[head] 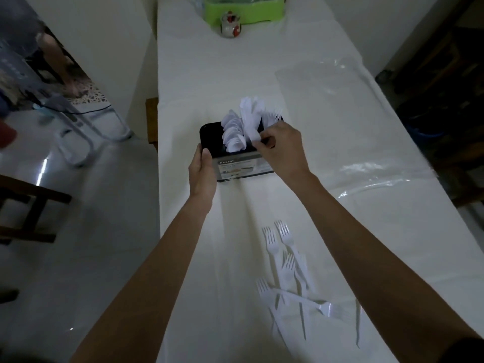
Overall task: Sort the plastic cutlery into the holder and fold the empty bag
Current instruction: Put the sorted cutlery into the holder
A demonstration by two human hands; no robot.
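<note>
A black cutlery holder with a grey label stands in the middle of the white table. White plastic spoons, knives and forks stick up out of it. My left hand grips the holder's near left corner. My right hand reaches over the holder's right side and pinches the white knives standing in it. Several loose white forks lie on the table near me, between my forearms. The empty clear plastic bag lies flat to the right of the holder.
A green container and a small ceramic pot stand at the table's far end. Off the table's left edge are a glossy floor, a dark wooden chair and a metal frame. Dark furniture stands on the right.
</note>
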